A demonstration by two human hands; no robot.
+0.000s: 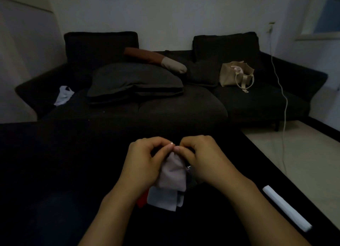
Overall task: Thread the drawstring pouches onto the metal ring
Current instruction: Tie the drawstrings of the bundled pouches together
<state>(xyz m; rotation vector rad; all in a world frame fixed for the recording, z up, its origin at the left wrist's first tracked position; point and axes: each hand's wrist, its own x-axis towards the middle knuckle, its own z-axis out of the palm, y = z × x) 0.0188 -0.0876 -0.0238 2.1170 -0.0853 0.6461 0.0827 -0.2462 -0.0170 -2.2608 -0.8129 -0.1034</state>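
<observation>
Left hand [145, 159] and right hand [200, 159] raised together over the dark table [55, 163], fingertips meeting at centre. Both hands have curled fingers pinching the top of a bunch of cloth pouches [172, 176]. A small bright glint sits between the fingertips; cannot tell whether it is the metal ring, too small and dim to resolve. Pouches hang down between the two palms: a pale grey one in front, a white one [161, 199] below it, a dark one at the right side, and a red corner [142, 199] showing at lower left behind the left wrist. Whether the lowest edges touch the table cannot be told.

A white rolled object [287, 208] lies on the table near its right edge, well apart from the hands. Beyond the table, a dark sofa [165, 102] with a large dark cushion [136, 82], a beige tote bag [236, 73] on the right seat, and a white cable [279, 84] trailing down to the pale floor
</observation>
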